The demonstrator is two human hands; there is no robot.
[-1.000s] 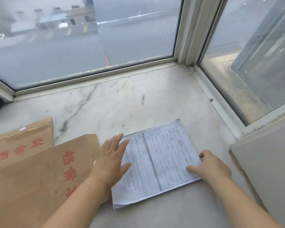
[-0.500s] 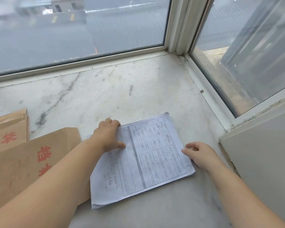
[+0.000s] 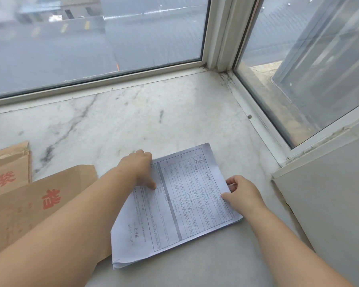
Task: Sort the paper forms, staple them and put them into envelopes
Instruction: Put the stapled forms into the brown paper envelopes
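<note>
A stack of white printed paper forms [image 3: 180, 206] lies flat on the marble sill, turned slightly. My left hand [image 3: 138, 168] is at the stack's upper left corner, thumb on the top sheet and fingers curled over the far edge. At the stack's right edge is my right hand [image 3: 241, 192], its thumb on the top sheet and its fingers curled at the edge. Two brown envelopes with red characters lie to the left: one [image 3: 29, 206] partly under my left forearm, the other [image 3: 7, 168] behind it at the frame's left edge.
The marble sill [image 3: 133, 121] runs back to a window frame [image 3: 120, 77] and a side window frame [image 3: 263, 129] at the right. A white wall panel [image 3: 327, 193] stands close at the right. No stapler is in view.
My left hand went from lying flat on the forms to curling over the stack's upper left corner. My right hand shifted up along the right edge. The camera view drifted.
</note>
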